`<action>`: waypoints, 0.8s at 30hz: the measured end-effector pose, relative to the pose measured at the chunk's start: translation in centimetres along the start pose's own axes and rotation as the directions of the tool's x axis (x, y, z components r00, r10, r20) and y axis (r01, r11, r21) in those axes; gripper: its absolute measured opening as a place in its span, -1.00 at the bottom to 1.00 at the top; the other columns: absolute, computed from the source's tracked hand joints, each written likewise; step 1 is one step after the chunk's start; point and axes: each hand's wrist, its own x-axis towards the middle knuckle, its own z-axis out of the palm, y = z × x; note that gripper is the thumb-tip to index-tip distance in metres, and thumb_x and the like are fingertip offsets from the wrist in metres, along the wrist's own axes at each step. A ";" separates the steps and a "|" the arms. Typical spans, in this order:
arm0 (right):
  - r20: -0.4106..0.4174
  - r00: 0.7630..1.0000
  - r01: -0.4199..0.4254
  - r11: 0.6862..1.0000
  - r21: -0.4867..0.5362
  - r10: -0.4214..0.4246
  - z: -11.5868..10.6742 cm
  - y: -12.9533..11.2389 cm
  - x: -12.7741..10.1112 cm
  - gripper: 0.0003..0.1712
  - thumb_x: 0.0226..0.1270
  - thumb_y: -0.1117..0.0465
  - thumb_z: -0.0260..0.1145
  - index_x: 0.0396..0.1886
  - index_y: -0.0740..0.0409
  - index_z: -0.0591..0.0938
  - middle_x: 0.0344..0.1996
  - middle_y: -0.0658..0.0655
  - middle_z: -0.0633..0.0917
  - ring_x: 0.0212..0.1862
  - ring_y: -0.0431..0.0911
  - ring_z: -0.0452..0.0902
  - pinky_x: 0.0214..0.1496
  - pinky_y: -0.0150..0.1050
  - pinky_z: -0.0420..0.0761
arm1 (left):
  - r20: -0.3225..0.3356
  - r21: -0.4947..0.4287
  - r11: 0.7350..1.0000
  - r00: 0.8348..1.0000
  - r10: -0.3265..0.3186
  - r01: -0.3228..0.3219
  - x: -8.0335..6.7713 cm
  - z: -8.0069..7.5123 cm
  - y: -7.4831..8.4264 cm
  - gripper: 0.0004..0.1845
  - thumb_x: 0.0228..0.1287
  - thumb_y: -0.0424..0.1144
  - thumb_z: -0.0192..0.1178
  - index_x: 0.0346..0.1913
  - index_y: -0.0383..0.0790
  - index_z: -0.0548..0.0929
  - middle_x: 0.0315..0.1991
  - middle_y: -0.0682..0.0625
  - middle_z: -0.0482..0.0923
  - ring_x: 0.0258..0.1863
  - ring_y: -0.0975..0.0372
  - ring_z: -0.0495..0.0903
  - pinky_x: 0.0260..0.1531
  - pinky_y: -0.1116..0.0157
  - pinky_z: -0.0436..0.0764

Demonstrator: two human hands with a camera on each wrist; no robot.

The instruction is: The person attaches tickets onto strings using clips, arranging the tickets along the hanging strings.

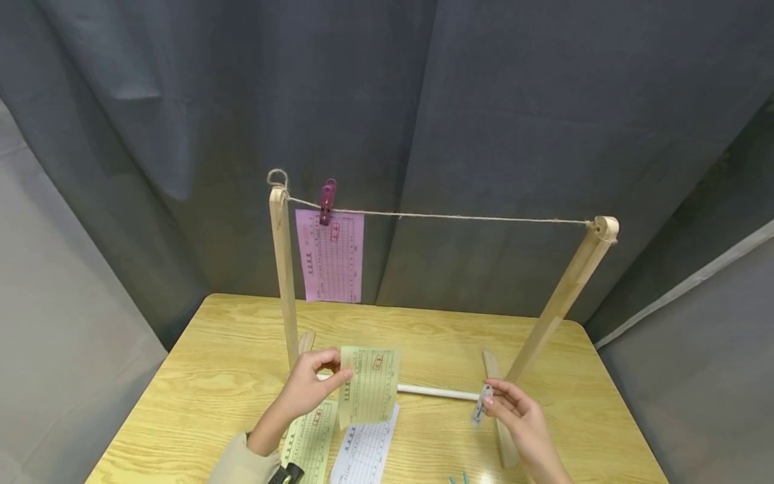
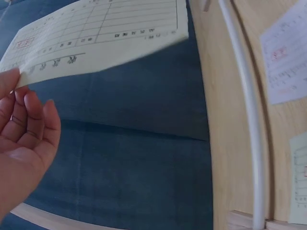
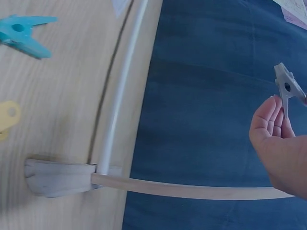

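My left hand [image 1: 308, 390]: pinches a pale green slip [image 1: 370, 386] by its left edge, held upright above the table's [image 1: 199, 376] near edge.
My right hand [image 1: 523, 420]: fingertips grip a grey clothespin [image 1: 481, 405], near the rack's right foot.
Behind: a pink slip [image 1: 330, 255] hangs from the string [image 1: 459, 216] by a purple clothespin [image 1: 327, 199].
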 end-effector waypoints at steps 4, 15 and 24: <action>-0.015 0.999 0.042 0.999 0.026 -0.042 0.1 -0.6 0.1 -0.61 0.22 0.38 0.21 0.00 0.52 0.42 -0.30 0.06 0.57 -0.29 -0.22 0.54 -0.24 -0.40 0.55 | -0.023 -0.016 0.999 0.999 0.046 -0.046 0.4 0.1 0.5 -0.83 0.04 -0.58 0.19 -0.56 -0.34 0.47 -0.62 -0.06 0.44 -0.54 0.27 0.43 -0.46 0.35 0.52; 0.021 0.976 0.211 0.970 0.118 -0.215 0.1 -2.3 0.5 -0.71 0.20 0.50 0.16 -0.07 0.56 0.45 -0.35 0.00 0.62 -0.32 -0.24 0.57 -0.30 -0.41 0.56 | -0.054 0.004 0.988 0.986 0.155 -0.155 1.8 0.3 2.0 -0.81 -0.02 -0.65 0.19 -0.57 -0.37 0.46 -0.61 -0.10 0.46 -0.53 0.20 0.46 -0.45 0.31 0.54; 0.028 0.960 0.273 0.952 0.134 -0.280 0.3 -3.7 1.0 -0.72 0.18 0.54 0.14 -0.08 0.54 0.48 -0.30 0.02 0.61 -0.29 -0.24 0.55 -0.29 -0.43 0.55 | -0.078 0.031 0.978 0.975 0.207 -0.205 3.0 0.5 3.0 -0.80 -0.06 -0.66 0.20 -0.58 -0.36 0.46 -0.61 -0.11 0.47 -0.53 0.19 0.47 -0.50 0.25 0.53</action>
